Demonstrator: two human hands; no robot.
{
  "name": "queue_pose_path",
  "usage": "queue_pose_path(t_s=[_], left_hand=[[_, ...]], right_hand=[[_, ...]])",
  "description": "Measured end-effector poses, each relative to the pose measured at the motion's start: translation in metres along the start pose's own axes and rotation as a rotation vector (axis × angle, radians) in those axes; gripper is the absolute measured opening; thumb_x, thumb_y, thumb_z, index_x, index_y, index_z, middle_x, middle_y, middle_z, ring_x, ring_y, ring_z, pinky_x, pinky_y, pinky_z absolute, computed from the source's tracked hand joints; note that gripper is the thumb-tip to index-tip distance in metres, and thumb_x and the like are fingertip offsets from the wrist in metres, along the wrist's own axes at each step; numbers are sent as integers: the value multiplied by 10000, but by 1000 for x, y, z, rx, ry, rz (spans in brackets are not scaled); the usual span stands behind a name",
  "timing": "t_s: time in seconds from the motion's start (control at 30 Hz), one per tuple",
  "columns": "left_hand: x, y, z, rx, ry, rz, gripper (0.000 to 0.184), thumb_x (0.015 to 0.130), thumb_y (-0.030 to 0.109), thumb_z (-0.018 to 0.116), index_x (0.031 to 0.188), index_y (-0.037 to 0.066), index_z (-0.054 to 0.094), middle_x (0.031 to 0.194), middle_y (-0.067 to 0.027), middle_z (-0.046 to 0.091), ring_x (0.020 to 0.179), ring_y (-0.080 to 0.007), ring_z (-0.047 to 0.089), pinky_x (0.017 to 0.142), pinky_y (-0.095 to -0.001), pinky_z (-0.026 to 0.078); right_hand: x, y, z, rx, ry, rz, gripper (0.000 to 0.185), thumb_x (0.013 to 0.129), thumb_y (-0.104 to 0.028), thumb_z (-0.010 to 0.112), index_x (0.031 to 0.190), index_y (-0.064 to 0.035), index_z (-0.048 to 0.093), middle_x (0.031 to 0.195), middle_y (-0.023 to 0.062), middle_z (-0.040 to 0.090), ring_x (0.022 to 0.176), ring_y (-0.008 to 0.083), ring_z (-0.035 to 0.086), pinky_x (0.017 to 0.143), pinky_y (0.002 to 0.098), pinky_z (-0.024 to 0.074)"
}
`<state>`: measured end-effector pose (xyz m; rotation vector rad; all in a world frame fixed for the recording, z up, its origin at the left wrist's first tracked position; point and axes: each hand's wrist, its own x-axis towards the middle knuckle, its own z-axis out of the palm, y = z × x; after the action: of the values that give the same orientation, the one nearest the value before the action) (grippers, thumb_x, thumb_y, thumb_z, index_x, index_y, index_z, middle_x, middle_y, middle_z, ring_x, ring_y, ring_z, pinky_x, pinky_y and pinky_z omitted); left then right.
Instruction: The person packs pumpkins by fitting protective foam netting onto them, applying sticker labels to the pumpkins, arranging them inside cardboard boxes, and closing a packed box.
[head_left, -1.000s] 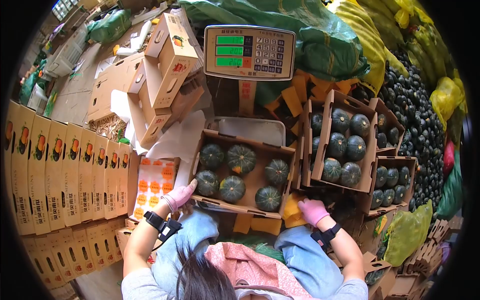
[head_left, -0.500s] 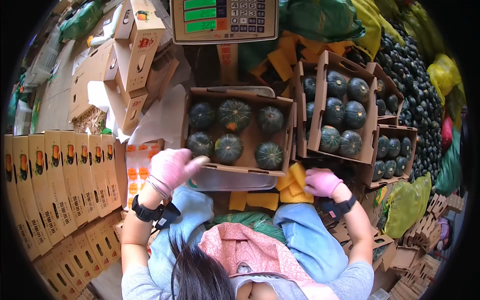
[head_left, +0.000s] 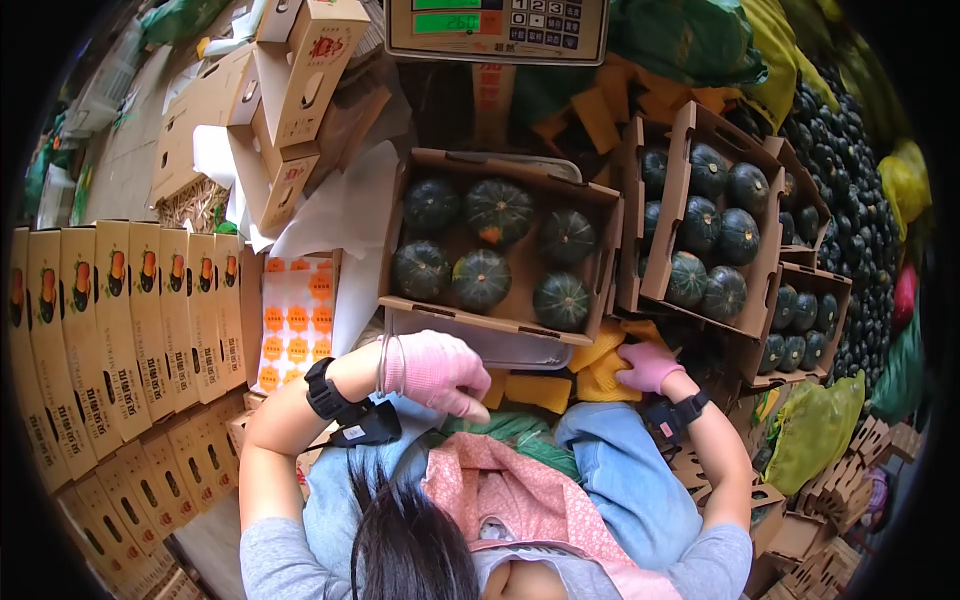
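My left hand [head_left: 435,372], in a pink glove, hovers over my lap just in front of the cardboard box [head_left: 490,318]. Its fingers are loosely bent with the thumb apart, and nothing shows in them. Several dark green squashes [head_left: 482,279] sit in that box in two rows, with gaps on the right side. The box rests on the metal pan [head_left: 520,348] of a scale. At the box's front right corner my right hand [head_left: 648,367], also gloved in pink, is closed on yellow foam netting [head_left: 602,375]; its fingertips are partly hidden.
The scale's display [head_left: 460,22] stands behind the box. More squash-filled boxes [head_left: 715,235] are stacked at right, beside a large squash heap [head_left: 845,200]. Printed cartons [head_left: 130,330] line the left, near a sheet of orange stickers [head_left: 297,320]. Yellow netting pieces [head_left: 537,392] lie in front.
My left hand has moved from the box's front left corner down and right over my lap. My right hand now grips the yellow netting. The whole view has shifted; the scale's digits differ.
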<state>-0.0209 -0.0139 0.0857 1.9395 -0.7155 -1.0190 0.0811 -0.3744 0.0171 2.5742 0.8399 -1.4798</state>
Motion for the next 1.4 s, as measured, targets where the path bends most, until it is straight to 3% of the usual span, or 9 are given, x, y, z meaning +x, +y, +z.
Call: queue_pose_path(t_s=[0.2, 0.33, 0.5, 0.63, 0.8, 1.07, 1.23, 1.33, 1.4], left_hand=[[29, -15, -9, 131, 662, -122, 294, 776, 310, 697, 977, 109, 623, 963, -127, 590, 924, -321, 580, 752, -414, 488], [73, -45, -39, 546, 1024, -298, 656, 667, 296, 764, 1253, 178, 492, 1232, -187, 454, 1159, -412, 417, 931, -485, 401], [95, -48, -74, 577, 660, -574, 709, 731, 421, 684, 1332, 142, 432, 1335, -221, 407, 1213, -432, 391, 974, -489, 377], [88, -80, -68, 60, 1001, -228, 700, 820, 402, 619, 1311, -42, 394, 1235, -279, 495, 1209, -404, 448, 1031, -425, 356], [58, -79, -89, 297, 1138, -390, 365, 864, 122, 513, 1218, 36, 491, 1072, -222, 593, 909, -432, 579, 763, -487, 492], [69, -65, -74, 231, 942, -409, 614, 816, 357, 666, 1317, 99, 424, 1257, -264, 500, 1019, -402, 569, 849, -436, 488], [70, -86, -69, -42, 993, -363, 460, 807, 338, 685, 1149, 62, 550, 681, -133, 586, 629, -256, 629, 604, -344, 510], [49, -40, -63, 406, 1010, -342, 392, 791, 366, 713, 975, 37, 603, 625, -119, 562, 591, -232, 597, 571, -348, 490], [40, -4, -51, -98, 781, -95, 373, 743, 358, 754, 852, 40, 594, 689, -132, 564, 620, -294, 579, 570, -373, 476]], right_hand=[[-22, 4, -1, 37, 269, -25, 287, 725, -286, 622, 926, -80, 617, 885, 178, 632, 883, 361, 600, 757, 441, 485], [-33, -2, 1, -21, 364, 38, 273, 740, -303, 627, 884, -72, 618, 820, 173, 622, 830, 363, 598, 748, 433, 492], [-71, -27, -42, 23, 368, -104, 302, 690, -332, 658, 733, -41, 592, 719, 168, 585, 695, 344, 595, 644, 412, 484], [-87, -55, -74, 434, 368, -242, 266, 652, -243, 654, 676, -14, 522, 629, 144, 488, 553, 267, 508, 524, 351, 415], [-60, -80, -94, 599, 501, -370, 238, 642, -170, 620, 667, 6, 462, 602, 140, 405, 512, 238, 411, 501, 330, 381], [-30, -104, -99, 647, 556, -450, 231, 665, -172, 631, 696, 5, 487, 633, 144, 445, 548, 267, 463, 531, 339, 401], [-26, -112, -101, 721, 651, -336, 247, 681, -179, 644, 696, -13, 461, 622, 107, 419, 558, 187, 434, 547, 309, 413], [-12, -107, -88, 922, 665, -290, 241, 697, -176, 647, 701, -20, 463, 611, 82, 424, 570, 146, 427, 545, 302, 413], [-7, -113, -81, 916, 662, -304, 232, 713, -173, 668, 712, -27, 488, 619, 53, 439, 589, 112, 425, 543, 290, 411]])
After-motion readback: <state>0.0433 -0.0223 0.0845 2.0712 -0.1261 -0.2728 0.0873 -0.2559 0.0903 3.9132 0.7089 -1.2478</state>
